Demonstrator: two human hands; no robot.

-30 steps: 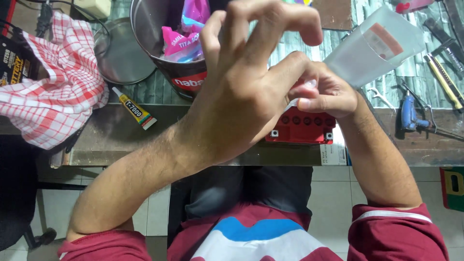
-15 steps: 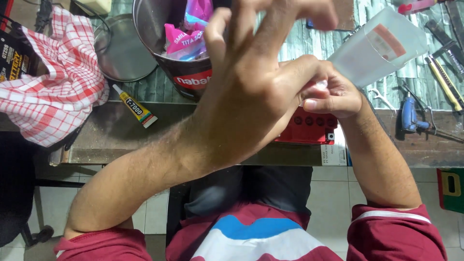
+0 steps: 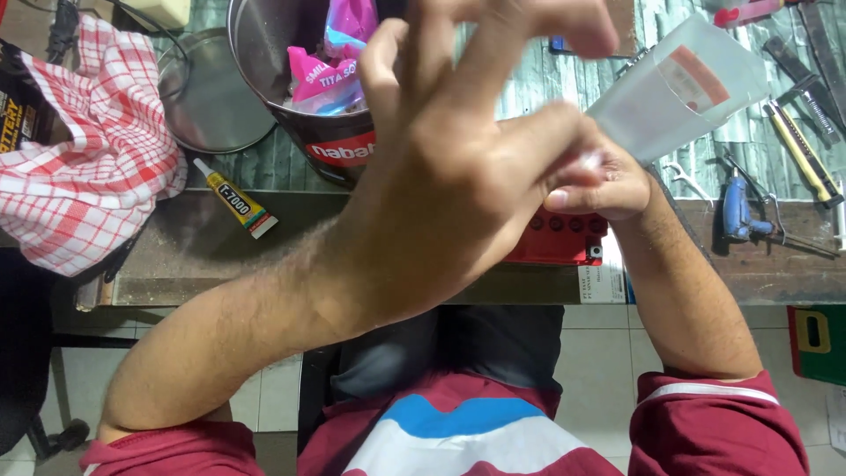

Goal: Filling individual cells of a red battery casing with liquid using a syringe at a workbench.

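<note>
Behind left hand (image 3: 441, 203), right hand's (image 3: 599, 181) grip hidden

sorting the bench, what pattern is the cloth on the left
The cloth is a red and white check, lying crumpled at the bench's left end; the head view shows it best.

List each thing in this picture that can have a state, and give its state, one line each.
Left hand: raised, fingers spread, at the bottle's neck.
Right hand: gripping the bottle's neck.
Translucent plastic bottle: tilted, held.
Metal bucket: open, pink packets inside.
Glue tube: capped, lying flat.
Checked cloth: crumpled.
</note>
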